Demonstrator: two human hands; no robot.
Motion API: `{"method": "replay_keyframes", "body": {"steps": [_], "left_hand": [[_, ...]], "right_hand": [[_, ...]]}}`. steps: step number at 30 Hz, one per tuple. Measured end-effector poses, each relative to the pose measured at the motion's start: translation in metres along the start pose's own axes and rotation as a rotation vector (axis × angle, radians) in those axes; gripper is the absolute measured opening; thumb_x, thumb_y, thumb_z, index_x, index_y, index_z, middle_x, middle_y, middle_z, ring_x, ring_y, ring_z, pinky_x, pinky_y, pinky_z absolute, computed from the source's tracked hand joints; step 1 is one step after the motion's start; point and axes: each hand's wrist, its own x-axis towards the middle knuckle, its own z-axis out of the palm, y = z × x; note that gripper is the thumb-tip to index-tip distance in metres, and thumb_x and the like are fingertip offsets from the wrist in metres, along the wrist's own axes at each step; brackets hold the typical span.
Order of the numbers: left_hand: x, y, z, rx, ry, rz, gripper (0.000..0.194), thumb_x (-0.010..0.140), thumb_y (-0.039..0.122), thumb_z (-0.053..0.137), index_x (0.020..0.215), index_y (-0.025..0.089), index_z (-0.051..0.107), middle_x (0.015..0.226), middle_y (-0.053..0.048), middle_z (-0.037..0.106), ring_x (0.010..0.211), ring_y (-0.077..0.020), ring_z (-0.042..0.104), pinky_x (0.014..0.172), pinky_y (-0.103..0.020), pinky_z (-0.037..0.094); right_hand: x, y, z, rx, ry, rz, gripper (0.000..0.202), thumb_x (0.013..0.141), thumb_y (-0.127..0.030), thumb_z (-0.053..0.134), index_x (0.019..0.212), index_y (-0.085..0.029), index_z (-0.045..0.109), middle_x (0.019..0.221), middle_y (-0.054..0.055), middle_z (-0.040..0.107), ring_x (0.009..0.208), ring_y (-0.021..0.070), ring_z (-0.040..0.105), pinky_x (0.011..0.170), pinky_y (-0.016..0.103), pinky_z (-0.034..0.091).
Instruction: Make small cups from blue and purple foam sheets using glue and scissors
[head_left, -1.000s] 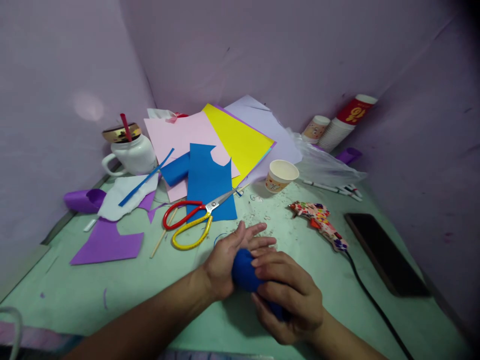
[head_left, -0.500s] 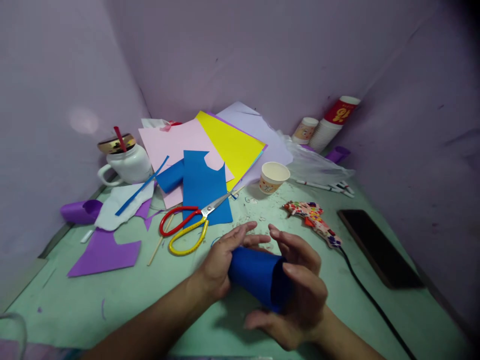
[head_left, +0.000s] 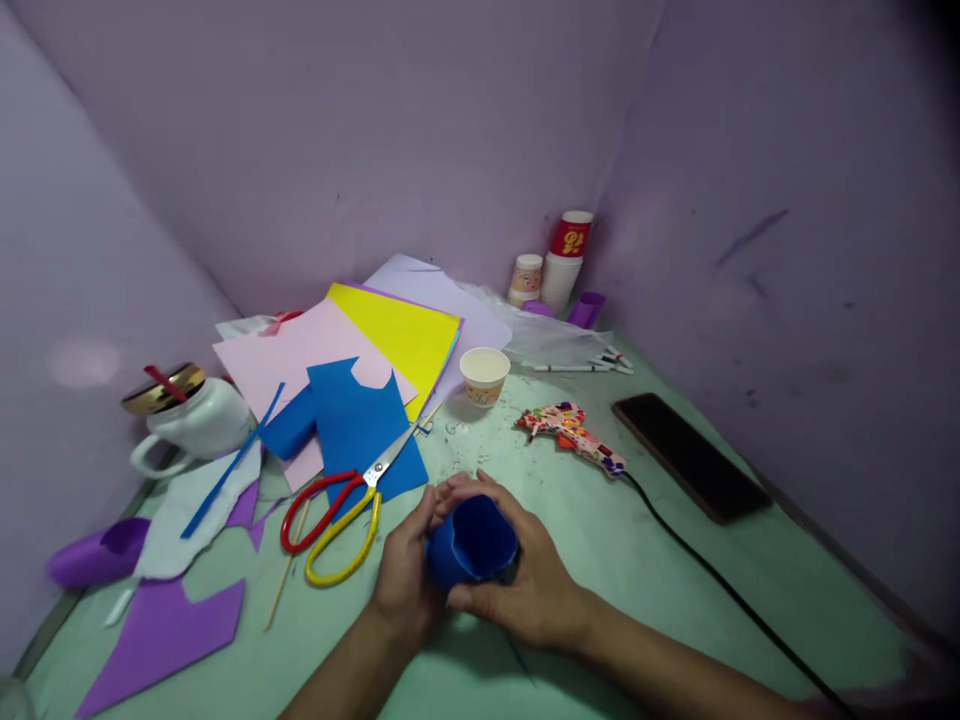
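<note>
A dark blue rolled tube (head_left: 450,553), which looks like craft foam, is held between both my hands, its open end facing up toward me. My left hand (head_left: 409,575) cups its left side. My right hand (head_left: 536,570) wraps round its right side, thumb across the near side and fingers behind. Left of my hands, scissors (head_left: 369,484) with one red and one yellow handle lie with their blades over a cut blue sheet (head_left: 360,420). A thin blue strand (head_left: 520,660) shows below my right hand.
A paper cup (head_left: 484,380) stands beyond my hands. Right of it lie a patterned glue gun (head_left: 574,437) with a black cord and a phone (head_left: 690,455). Purple scraps (head_left: 172,640), a white mug (head_left: 206,420) and coloured sheets (head_left: 397,330) are at the left and back. Stacked cups (head_left: 562,280) stand in the corner.
The tube has turned from lying sideways to opening upward. My right hand, spread near its open end before, has closed round it. The camera view has swung to the right.
</note>
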Motion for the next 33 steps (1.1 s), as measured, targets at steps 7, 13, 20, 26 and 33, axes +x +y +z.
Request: {"method": "replay_keyframes", "body": {"steps": [7,13,20,26,33], "left_hand": [[-0.006,-0.001,-0.016,0.408,-0.18,0.399,0.047,0.068,0.041,0.075,0.107,0.017,0.066,0.106,-0.01,0.071,0.104,-0.0268,0.064,0.087,-0.031,0.05],[-0.011,0.0,-0.011,0.533,-0.221,0.374,0.053,0.062,0.039,0.078,0.108,0.017,0.064,0.107,-0.012,0.071,0.103,-0.0306,0.064,0.087,-0.035,0.051],[-0.008,0.006,-0.025,0.796,-0.121,0.617,0.04,0.08,0.043,0.06,0.116,0.027,0.061,0.128,-0.007,0.059,0.116,-0.0289,0.055,0.1,-0.043,0.04],[-0.012,0.011,-0.025,1.031,0.001,0.814,0.045,0.086,0.047,0.049,0.128,0.03,0.054,0.138,-0.005,0.051,0.126,-0.0289,0.046,0.108,-0.048,0.032],[-0.008,0.018,-0.028,1.044,-0.1,0.567,0.054,0.077,0.05,0.062,0.123,0.022,0.057,0.122,-0.01,0.065,0.107,-0.0279,0.062,0.089,-0.039,0.051]], "right_hand": [[0.009,-0.006,-0.008,0.112,0.149,0.24,0.046,0.061,-0.037,0.077,0.098,-0.02,0.057,0.092,0.005,0.063,0.084,0.0213,0.06,0.078,0.034,0.049],[0.01,0.0,-0.009,0.119,0.153,0.239,0.041,0.061,-0.035,0.075,0.095,-0.019,0.057,0.092,0.004,0.057,0.084,0.0206,0.056,0.078,0.035,0.047],[0.009,0.004,-0.011,0.042,0.125,0.203,0.045,0.065,-0.034,0.075,0.104,-0.02,0.057,0.101,0.006,0.061,0.092,0.0223,0.059,0.083,0.037,0.047],[0.009,0.009,-0.012,-0.004,0.073,0.252,0.055,0.064,-0.046,0.076,0.109,-0.018,0.059,0.101,0.008,0.062,0.093,0.0244,0.059,0.085,0.041,0.048],[0.01,0.019,-0.012,0.17,0.053,0.365,0.051,0.065,-0.052,0.075,0.103,-0.021,0.061,0.098,0.007,0.066,0.089,0.0239,0.061,0.084,0.042,0.048]]}}
